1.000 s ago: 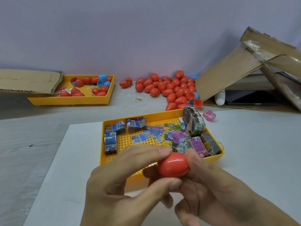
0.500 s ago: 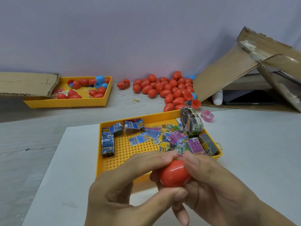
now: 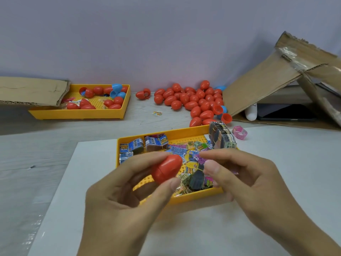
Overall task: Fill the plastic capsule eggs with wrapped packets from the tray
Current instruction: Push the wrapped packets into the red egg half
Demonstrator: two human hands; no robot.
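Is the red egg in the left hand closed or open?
Closed: the red egg shows both halves joined at a seam, pinched by the left hand.

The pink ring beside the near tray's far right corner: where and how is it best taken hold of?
The pink ring lies on the white sheet, apart from the near tray and its packet stack. Probably best for the right hand, which holds nothing, to come from above and the right, pinching across the band's opposite walls; the tray blocks the left.

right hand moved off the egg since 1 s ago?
Yes. The right hand was pressed on the red egg before; now it sits apart, to the right over the near tray's right half. The left hand alone pinches the egg.
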